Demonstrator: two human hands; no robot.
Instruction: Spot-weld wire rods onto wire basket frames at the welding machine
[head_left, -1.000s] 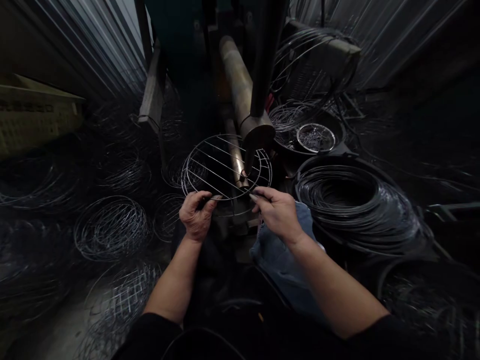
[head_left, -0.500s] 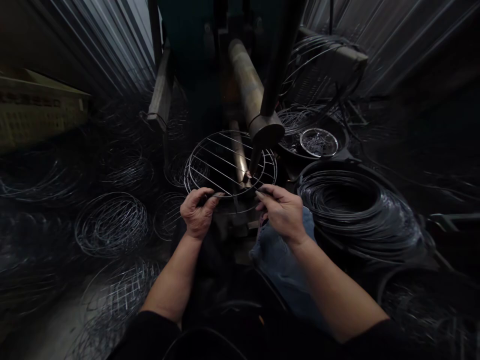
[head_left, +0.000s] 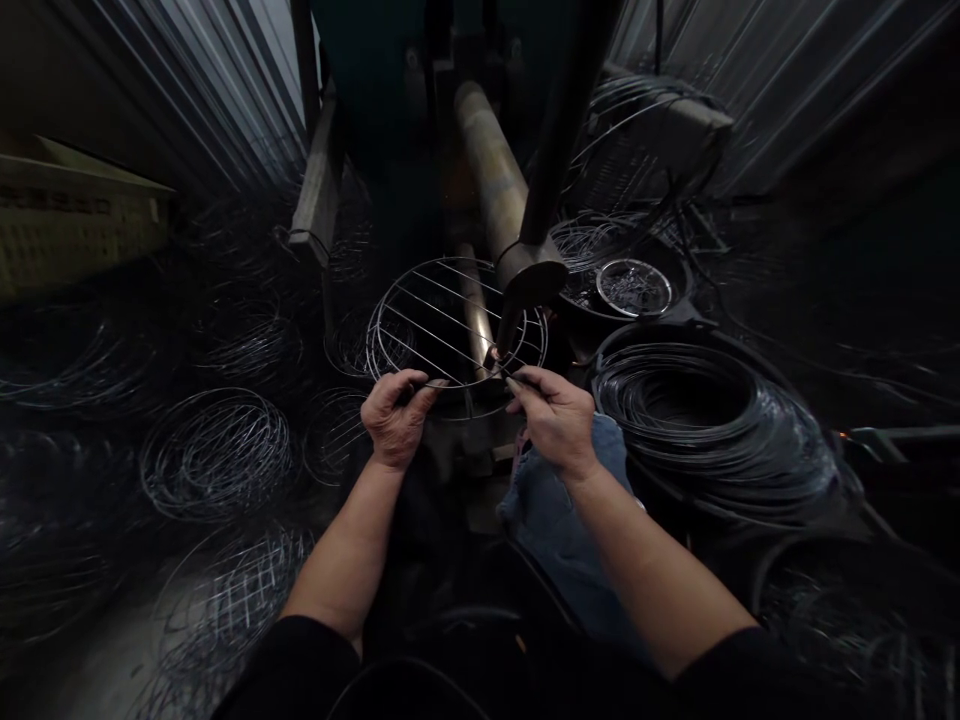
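A round wire rack (head_left: 431,308) with parallel cross wires lies between the welding machine's upper arm (head_left: 499,175) and its lower bar (head_left: 475,305). My left hand (head_left: 396,415) pinches the near left part of the rack's rim between thumb and fingers. On the near right, my right hand (head_left: 556,415) is closed on the rim too, close to the electrode tip (head_left: 508,325). A small orange glow shows where the tip meets the wire. The fingers cover short stretches of the rim.
Wire rings (head_left: 697,430) fill a large basin at the right. Behind it, a round dish (head_left: 634,288) of short wire pieces sits in a dark pan. Finished-looking wire racks (head_left: 217,455) are heaped at the left. Blue cloth (head_left: 566,520) lies below my right hand.
The rack and my right hand have shifted slightly left, the cross wires moving with the rim. My left hand has hardly moved, and both hands keep their pinch.
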